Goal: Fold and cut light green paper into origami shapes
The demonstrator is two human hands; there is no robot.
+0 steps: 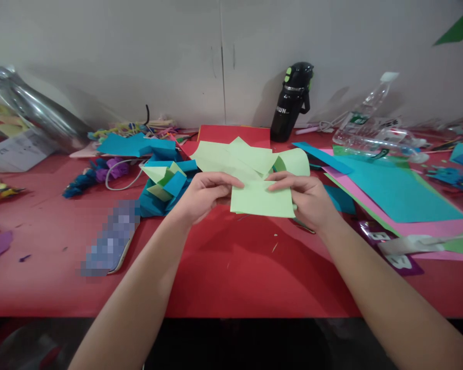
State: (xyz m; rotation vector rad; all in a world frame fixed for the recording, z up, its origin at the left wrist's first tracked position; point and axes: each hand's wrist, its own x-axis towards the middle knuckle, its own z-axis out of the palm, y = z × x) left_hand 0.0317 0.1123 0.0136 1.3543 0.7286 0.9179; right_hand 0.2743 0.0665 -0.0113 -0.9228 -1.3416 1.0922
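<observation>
Between my hands is a folded piece of light green paper (261,200), held above the red tabletop. My left hand (210,192) pinches its left edge, thumb and forefinger together. On the opposite edge, my right hand (303,195) grips the paper with the fingers on top. Behind it lie larger light green sheets (219,156), one curling up at the right. Just left of my left hand sits a cluster of folded blue and green paper pieces (164,185). The undersides of my fingers are hidden.
A phone (113,239), blurred out, lies at left on the red table (42,288). Coloured sheets (405,190) are stacked at right, with clear plastic bottles (364,115) behind. A black bottle (291,103) stands by the wall; a silver flask (42,108) leans at far left.
</observation>
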